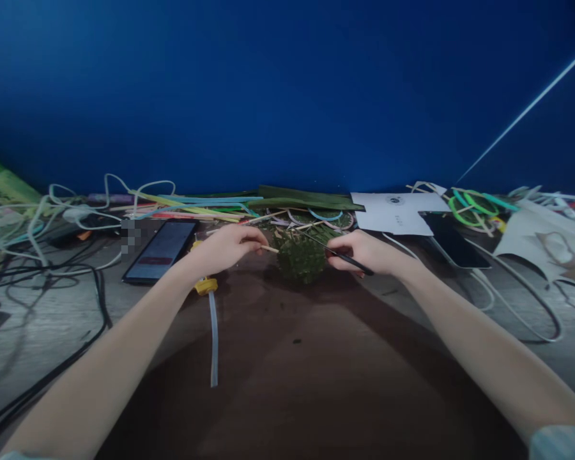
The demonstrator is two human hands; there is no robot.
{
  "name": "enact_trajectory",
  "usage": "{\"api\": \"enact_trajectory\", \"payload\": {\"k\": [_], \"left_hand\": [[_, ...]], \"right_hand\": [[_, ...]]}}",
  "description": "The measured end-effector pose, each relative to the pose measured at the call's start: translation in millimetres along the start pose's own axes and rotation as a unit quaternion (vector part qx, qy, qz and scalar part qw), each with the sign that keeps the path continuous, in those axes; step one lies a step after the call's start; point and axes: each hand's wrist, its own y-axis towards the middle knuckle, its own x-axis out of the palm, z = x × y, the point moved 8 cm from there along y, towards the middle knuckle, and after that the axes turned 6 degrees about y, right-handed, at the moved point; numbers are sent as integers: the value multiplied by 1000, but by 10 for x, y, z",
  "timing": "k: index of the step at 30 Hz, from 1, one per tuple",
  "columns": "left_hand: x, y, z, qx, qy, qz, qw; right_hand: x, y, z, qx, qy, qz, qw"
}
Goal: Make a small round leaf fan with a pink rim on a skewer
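Note:
My left hand (232, 248) pinches a thin pale wooden stick (269, 249), its tip reaching the edge of a dark green, leafy-looking clump (301, 260). On the other side of that clump, my right hand (361, 252) is closed around a slim black tool (357, 262). The tool's narrow end points left over the clump; its exact kind is not clear. Behind lie loose pale sticks and coloured strips, partly covered by a long dark green strip (306, 198). A yellow piece (206, 285) with a clear flat strip (213, 338) lies below my left wrist.
A phone (163, 252) lies left of my left hand, another phone (455, 241) beyond my right. White paper (390, 214) sits at the back. Tangled cables (43, 275) spread at left, and a white cable (531, 287) loops at right. A blue panel (287, 96) closes off the back.

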Motion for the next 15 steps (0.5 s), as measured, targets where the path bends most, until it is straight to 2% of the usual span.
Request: {"api": "enact_trajectory", "payload": {"k": [15], "left_hand": [[9,-7,28,6,11,-5,1000]], "right_hand": [[20,0,4,-13,-8,-30,999]]}}
